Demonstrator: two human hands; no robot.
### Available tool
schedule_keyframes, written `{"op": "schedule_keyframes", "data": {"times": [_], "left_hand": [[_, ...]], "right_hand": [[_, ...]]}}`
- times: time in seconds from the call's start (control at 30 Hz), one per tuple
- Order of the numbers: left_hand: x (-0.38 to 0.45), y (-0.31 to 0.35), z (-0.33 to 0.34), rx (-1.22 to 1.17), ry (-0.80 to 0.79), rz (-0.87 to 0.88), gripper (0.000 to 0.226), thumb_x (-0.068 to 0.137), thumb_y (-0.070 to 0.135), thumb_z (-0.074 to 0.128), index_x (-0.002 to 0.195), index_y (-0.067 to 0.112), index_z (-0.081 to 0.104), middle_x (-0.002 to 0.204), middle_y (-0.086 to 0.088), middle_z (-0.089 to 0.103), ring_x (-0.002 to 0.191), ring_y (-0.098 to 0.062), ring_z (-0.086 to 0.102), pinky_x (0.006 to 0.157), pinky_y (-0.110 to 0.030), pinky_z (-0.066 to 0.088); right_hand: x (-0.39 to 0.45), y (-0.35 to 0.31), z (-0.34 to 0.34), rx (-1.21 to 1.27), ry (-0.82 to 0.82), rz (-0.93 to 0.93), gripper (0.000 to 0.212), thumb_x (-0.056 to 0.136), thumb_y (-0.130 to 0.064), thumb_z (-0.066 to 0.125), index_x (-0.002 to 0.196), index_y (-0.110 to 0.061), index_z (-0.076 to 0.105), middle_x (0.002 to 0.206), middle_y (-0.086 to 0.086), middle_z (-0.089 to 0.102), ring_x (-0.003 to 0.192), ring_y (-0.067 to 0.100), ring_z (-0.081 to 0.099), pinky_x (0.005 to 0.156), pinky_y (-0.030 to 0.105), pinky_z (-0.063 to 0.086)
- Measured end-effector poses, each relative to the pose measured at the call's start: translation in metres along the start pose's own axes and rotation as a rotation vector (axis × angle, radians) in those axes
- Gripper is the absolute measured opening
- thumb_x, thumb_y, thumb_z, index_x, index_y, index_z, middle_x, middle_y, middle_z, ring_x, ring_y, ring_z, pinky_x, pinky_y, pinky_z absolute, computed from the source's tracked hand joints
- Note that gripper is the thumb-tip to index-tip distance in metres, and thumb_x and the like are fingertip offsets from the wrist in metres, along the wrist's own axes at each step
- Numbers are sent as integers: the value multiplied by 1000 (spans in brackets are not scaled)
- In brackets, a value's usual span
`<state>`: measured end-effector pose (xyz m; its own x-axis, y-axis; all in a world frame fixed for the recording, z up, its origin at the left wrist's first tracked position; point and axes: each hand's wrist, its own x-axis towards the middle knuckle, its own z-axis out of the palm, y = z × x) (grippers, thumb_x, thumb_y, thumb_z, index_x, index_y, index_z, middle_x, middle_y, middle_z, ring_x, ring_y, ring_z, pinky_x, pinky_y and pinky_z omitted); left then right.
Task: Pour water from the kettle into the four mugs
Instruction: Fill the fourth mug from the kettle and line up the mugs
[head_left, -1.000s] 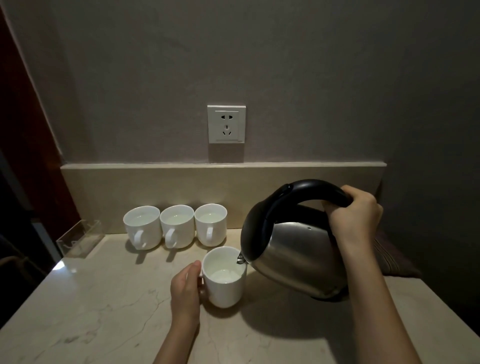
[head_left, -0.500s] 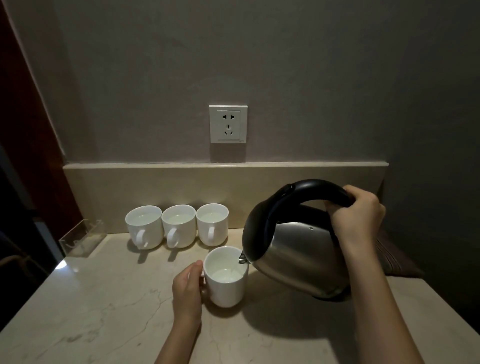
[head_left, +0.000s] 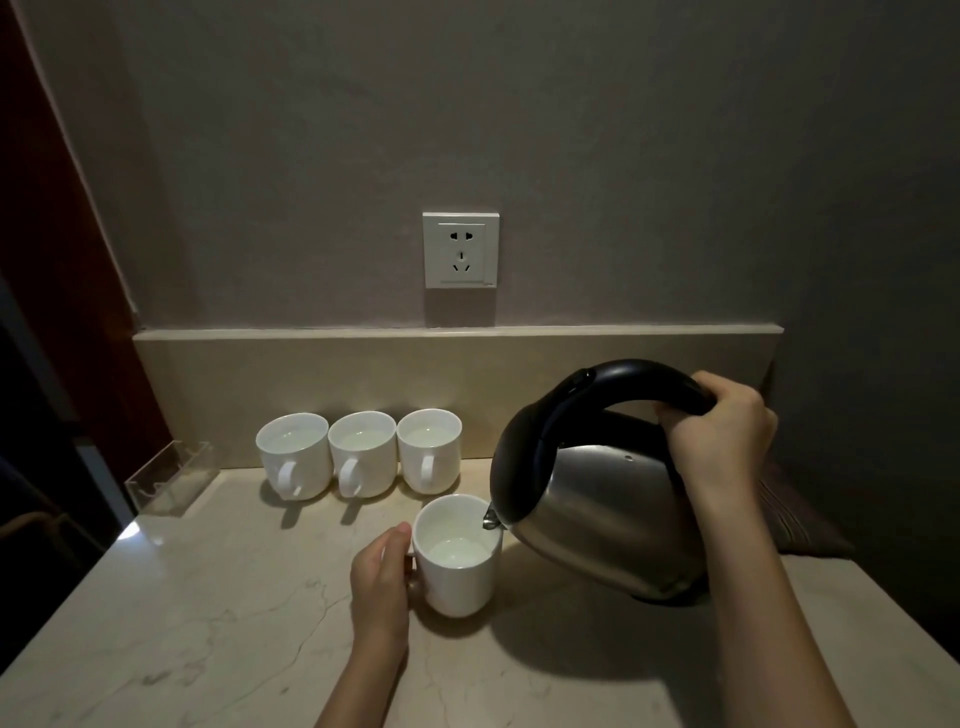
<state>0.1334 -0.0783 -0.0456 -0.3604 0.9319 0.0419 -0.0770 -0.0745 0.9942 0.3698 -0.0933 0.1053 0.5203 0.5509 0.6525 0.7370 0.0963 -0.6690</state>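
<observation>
Kettle (head_left: 597, 499) sat tipped at 3 o'clock of the fourth mug (head_left: 457, 558), right hand (head_left: 722, 441) wrapped round its handle, left hand (head_left: 379, 582) gripping the mug's handle. I'd have poured slowly, spout over the rim.

A pale marble counter (head_left: 208, 649) with faint veins ran up to a low beige backsplash (head_left: 363, 379). Above it rose a grey-brown wall (head_left: 571, 130) bearing a white socket (head_left: 461, 250). A dark red panel (head_left: 47, 208) stood at the left edge. A clear plastic holder (head_left: 169, 480) sat at the counter's back left corner, and a striped dark cushion (head_left: 800, 519) lay at the right. The light was dim.
</observation>
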Motion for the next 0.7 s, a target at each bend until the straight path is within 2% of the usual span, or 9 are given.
{"op": "schedule_keyframes", "data": {"times": [0.2, 0.3, 0.37, 0.47, 0.6, 0.7], "left_hand": [[-1, 1, 0, -4, 0, 3, 42, 94, 19, 47, 53, 16, 49, 51, -1, 42, 59, -22, 38, 54, -32, 29], [0, -1, -1, 11, 5, 9, 42, 93, 22, 48, 51, 17, 49, 50, 0, 42, 59, -23, 38, 56, -32, 30], [1, -1, -1, -1, 8, -2, 41, 88, 30, 53, 48, 19, 50, 46, 5, 43, 58, -23, 38, 55, -33, 30], [1, 0, -1, -25, 5, -11, 37, 76, 39, 49, 44, 22, 54, 40, 9, 44, 57, -23, 38, 54, -33, 29], [-1, 0, 0, -22, -3, -7, 44, 90, 28, 50, 46, 20, 51, 40, 11, 45, 59, -22, 39, 56, -33, 30], [0, 0, -1, -29, -3, -15, 39, 83, 35, 51, 46, 21, 54, 40, 10, 45, 58, -22, 39, 55, -33, 29]], "right_hand": [[4, -2, 2, 2, -18, 7, 16, 76, -9, 63, 63, 1, 58, 63, 25, 56, 67, 38, 53, 63, 40, 43], [4, -3, 1, 17, -37, 2, 14, 77, -7, 62, 65, 0, 61, 63, 23, 58, 68, 36, 55, 63, 40, 44], [3, -4, -1, 9, -33, -5, 14, 77, -7, 63, 65, 0, 61, 63, 22, 58, 68, 35, 55, 64, 40, 44], [3, -4, -1, -4, -28, -6, 13, 77, -6, 62, 65, -1, 61, 62, 21, 58, 67, 35, 55, 64, 40, 44], [3, -5, -2, -7, -34, -11, 12, 77, -6, 61, 65, -1, 61, 62, 20, 57, 67, 35, 54, 63, 39, 43], [3, -8, -4, 3, -38, -13, 12, 78, -6, 62, 68, 1, 62, 66, 23, 59, 70, 36, 55, 66, 42, 45]]}}
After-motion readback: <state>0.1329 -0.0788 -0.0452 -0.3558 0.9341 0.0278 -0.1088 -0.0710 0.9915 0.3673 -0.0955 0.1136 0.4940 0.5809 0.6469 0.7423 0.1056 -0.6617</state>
